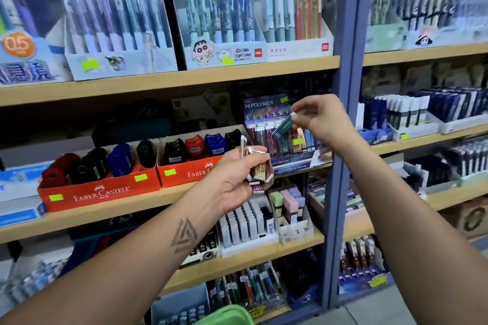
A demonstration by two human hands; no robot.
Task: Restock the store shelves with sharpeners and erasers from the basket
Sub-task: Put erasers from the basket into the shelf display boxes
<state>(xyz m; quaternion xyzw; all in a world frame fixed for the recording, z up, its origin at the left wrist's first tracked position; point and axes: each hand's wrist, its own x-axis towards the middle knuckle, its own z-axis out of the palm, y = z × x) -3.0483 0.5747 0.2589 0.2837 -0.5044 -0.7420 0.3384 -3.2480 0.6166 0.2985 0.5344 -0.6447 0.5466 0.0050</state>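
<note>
My left hand (239, 174) grips a bunch of several small eraser packs (257, 170) in metallic sleeves, held in front of the middle shelf. My right hand (320, 120) pinches one teal eraser pack (284, 126) by its top end, just in front of the Hi-Polymer eraser display box (272, 111) on that shelf. Two red Faber-Castell boxes (100, 190) with red, black and blue sharpeners (195, 148) stand to the left of it. A green basket (227, 315) shows at the bottom edge.
Pen display boxes (221, 21) fill the top shelf. White and pastel erasers (250, 221) stand in trays on the shelf below my hands. A blue metal upright (346, 113) divides this bay from the right bay, which holds more boxed stationery (422, 111).
</note>
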